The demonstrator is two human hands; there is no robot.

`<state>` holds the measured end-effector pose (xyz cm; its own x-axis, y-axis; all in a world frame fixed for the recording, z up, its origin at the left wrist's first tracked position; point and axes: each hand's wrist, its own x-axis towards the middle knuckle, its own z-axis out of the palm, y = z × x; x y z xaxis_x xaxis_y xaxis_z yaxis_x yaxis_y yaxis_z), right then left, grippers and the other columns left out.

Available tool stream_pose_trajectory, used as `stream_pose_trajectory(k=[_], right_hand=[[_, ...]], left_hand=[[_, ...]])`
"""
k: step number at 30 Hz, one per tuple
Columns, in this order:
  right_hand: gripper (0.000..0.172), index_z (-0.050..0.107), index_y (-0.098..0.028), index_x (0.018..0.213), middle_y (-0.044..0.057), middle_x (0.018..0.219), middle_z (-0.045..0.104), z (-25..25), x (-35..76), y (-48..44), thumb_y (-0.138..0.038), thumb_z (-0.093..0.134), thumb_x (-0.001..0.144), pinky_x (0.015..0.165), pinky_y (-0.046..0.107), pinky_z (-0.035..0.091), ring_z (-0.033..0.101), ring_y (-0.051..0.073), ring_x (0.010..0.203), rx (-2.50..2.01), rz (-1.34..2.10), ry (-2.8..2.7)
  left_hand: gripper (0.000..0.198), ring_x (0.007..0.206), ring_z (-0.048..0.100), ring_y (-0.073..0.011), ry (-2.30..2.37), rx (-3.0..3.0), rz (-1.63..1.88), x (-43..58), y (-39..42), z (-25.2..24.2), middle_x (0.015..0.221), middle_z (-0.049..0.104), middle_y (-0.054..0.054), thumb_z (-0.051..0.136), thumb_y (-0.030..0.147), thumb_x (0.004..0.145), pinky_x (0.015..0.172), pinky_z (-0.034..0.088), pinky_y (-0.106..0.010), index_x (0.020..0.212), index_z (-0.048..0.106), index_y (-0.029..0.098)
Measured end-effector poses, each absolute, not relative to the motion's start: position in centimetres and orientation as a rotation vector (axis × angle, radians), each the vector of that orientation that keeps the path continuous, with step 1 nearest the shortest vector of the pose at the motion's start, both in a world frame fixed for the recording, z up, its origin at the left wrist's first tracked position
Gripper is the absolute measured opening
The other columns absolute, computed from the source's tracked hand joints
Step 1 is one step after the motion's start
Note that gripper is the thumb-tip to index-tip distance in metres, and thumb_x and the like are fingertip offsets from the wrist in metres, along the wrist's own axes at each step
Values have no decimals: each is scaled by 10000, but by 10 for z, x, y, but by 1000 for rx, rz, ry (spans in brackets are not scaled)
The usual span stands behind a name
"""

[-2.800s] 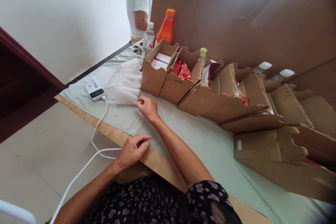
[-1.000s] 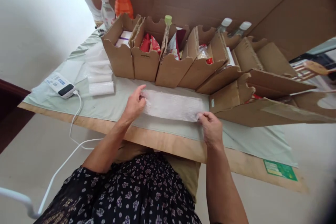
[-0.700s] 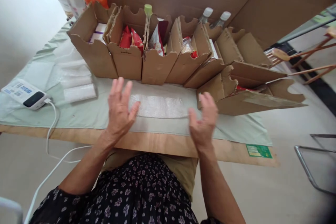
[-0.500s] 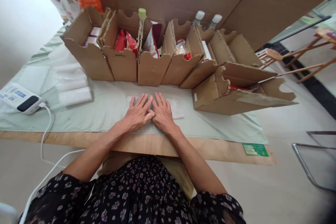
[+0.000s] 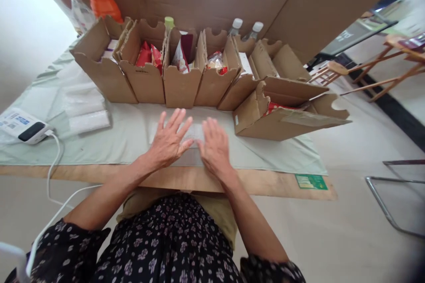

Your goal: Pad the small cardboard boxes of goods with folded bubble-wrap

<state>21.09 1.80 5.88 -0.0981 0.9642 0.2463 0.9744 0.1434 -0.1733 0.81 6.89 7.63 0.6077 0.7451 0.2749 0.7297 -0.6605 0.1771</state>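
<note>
A thin, clear plastic bag [image 5: 195,131] lies flat on the pale green cloth [image 5: 129,141] in front of me, partly hidden under my hands. My left hand [image 5: 170,139] is over its left part, palm down with the fingers spread. Over the right part is my right hand [image 5: 215,143], also palm down with fingers stretched out and a little blurred. Neither hand grips anything. Whether the palms press on the bag or hover just above it, I cannot tell.
Several cardboard holders [image 5: 182,86] with packets stand along the back. Another cardboard holder [image 5: 279,119] lies angled at the right. Folded plastic bags [image 5: 88,110] and a white device [image 5: 28,126] with a cable are at the left. The wooden table edge [image 5: 259,183] runs in front of me.
My hands have moved apart from each other, the right one shifting right, and the left fingers spread wider. More of the plastic bag shows between them. The camera view has shifted slightly.
</note>
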Motion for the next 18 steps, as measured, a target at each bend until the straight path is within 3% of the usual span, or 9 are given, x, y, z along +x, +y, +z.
stream_pose_trajectory(k=[5,14,18], right_hand=[[630,442,-76,1566,187,1657,394,42,188,46,-437,437,1050,1266,480,261,337,296,1562,-1832,249,-2321],[638,438,-62,1557,226,1640,409,40,258,-7,-460,360,1064,1219,562,279,363,353,1534,-2108,-14,-2054],[625,386,-143,1604,143,1686,361,45,224,-1,-454,395,1061,1265,500,213,307,291,1568,-1854,-27,-2259]], left_hand=[[601,1568,318,-385,1344,2701,98,-11,71,49,1661,370,-231,405,446,1066,1244,212,-675,1567,421,113],[578,1610,205,-368,1429,2635,187,-32,64,50,1724,262,-165,408,460,1068,1263,145,-672,1597,387,228],[573,1615,200,-347,1320,2698,203,-16,57,51,1727,267,-142,417,452,1066,1276,93,-662,1596,391,237]])
